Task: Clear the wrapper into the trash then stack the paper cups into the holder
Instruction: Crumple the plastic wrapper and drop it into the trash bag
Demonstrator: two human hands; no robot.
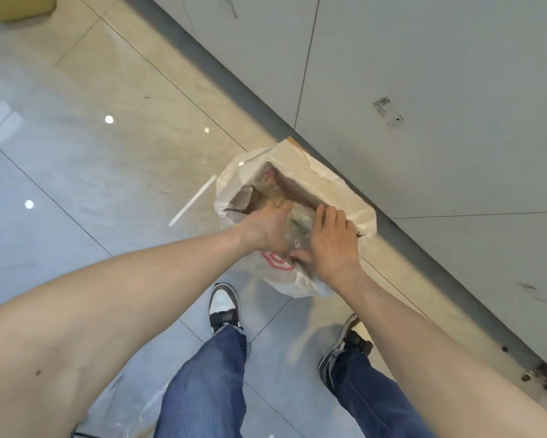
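Your left hand point(267, 227) and right hand point(330, 240) press in from either side of a crumpled clear wrapper point(297, 230), fingers spread against it, though whether either hand truly grips it is hard to tell. The wrapper sits in the mouth of the trash bag point(335, 191), a white plastic bag with a red mark lining a box that stands on the tiled floor point(108, 159) against the grey wall point(439, 90). A white straw point(193, 200) lies on the floor at the bag's nine o'clock, and your shoes are at its six o'clock.
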